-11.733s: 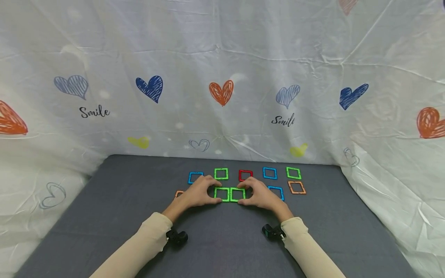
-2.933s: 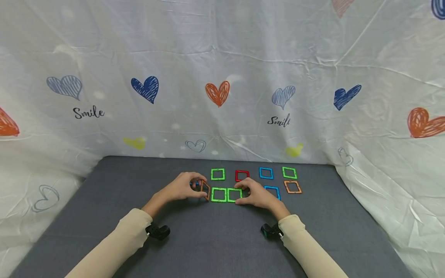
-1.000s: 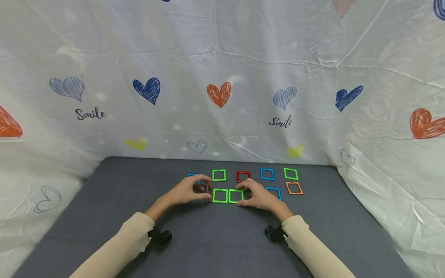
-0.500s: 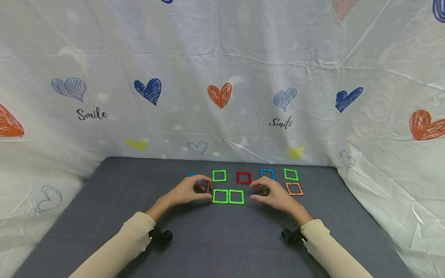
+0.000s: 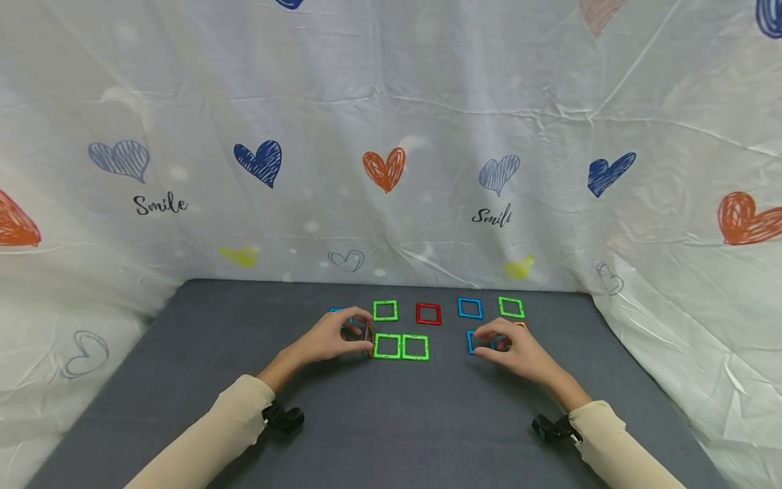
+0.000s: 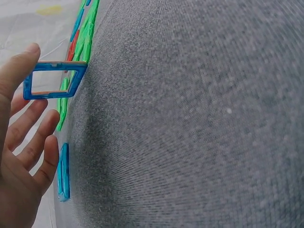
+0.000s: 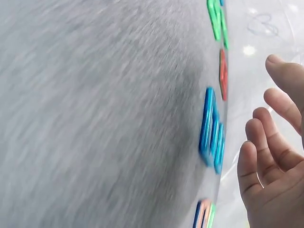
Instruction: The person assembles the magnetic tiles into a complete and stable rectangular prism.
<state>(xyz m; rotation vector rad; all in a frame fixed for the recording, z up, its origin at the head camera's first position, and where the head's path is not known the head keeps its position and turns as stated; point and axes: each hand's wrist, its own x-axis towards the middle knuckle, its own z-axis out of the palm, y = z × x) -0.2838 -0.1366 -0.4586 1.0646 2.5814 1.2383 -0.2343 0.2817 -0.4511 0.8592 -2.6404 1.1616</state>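
Blue on 1 face and orange at its edges, the square frame [image 6: 54,95] stands upright, just at the left end of the 2 green square frames [image 5: 401,346] lying flat side by side, and the left hand [image 5: 332,337] has it pinched between thumb and fingers! Over on the other side, the right hand [image 5: 516,350] holds nothing: thumb and fingertips parted, hovering around a flat blue square frame [image 5: 470,342], and contact doesn't show. That upright piece looks like hard plastic, so I'd call it light and stiff, perhaps a touch slippery on its smooth bars, hardly fragile. The best hold, I reckon: 2 opposite outer bars, thumb near, fingers far, no squeeze across the hollow middle. All this on grey cloth [image 5: 391,421].
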